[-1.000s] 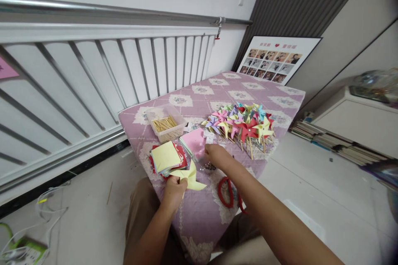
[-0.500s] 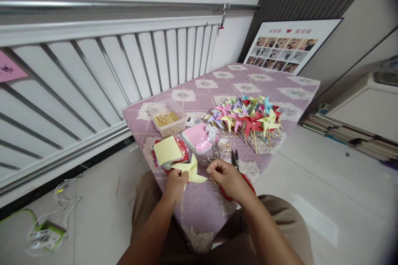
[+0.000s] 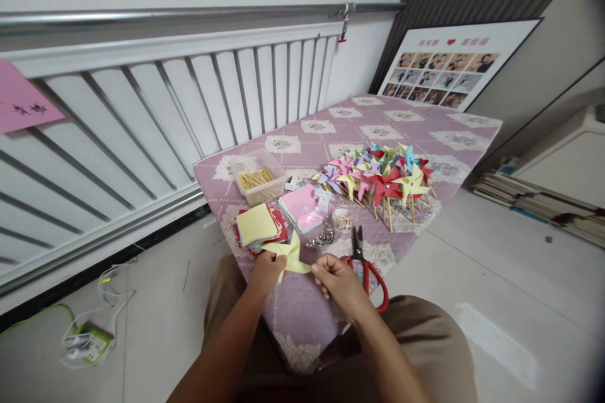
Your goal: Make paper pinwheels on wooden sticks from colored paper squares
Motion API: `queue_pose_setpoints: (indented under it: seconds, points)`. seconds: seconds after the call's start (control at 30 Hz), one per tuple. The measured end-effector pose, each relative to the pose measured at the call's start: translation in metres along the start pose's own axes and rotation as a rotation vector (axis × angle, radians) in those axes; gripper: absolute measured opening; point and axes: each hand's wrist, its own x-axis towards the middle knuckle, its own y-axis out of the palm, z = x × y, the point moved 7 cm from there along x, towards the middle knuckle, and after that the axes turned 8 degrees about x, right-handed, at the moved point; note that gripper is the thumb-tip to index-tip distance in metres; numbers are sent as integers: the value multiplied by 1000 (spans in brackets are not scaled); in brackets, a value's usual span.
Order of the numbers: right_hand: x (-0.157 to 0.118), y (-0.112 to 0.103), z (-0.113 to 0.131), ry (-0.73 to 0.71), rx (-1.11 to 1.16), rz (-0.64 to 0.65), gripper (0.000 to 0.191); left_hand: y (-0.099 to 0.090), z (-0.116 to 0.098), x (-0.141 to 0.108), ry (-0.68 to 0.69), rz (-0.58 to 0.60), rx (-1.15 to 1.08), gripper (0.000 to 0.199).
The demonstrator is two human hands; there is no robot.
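Left grip (image 3: 280, 259) clamped on a yellow paper pinwheel (image 3: 293, 257) — right grip (image 3: 312, 269) pinched on its tip, both angled inward.

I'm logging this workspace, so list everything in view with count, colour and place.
table: one, purple-and-white cloth, centre
pinwheel cluster: many, mixed colours, table's right
single pinwheel: one, pale yellow, left hand
tub: one, clear, holding tan sticks
paper stacks: two, yellow-topped, pink-topped
beads: many, silvery, below pink
dish: one, pale, beside beads
scissors: one, red-handled, near right hand
radiator: one, white, wall
pink sheet: one, radiator's left
photo board: one, white, behind table
power strip: one, green-white, left floor
books: several, right floor
left hand, right hand: at single pinwheel
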Motion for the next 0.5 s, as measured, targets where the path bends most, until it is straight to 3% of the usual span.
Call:
queue_pose_setpoints:
  seconds: [0.2,0.5]
  points:
    - [-5,0,5,-66,-171,-16,29,-4,-6,-5,9,-18,56,16]
    - [-4,-4,-2,-24,-130,-66,26,-6,-3,-5,-51,-45,97,16]
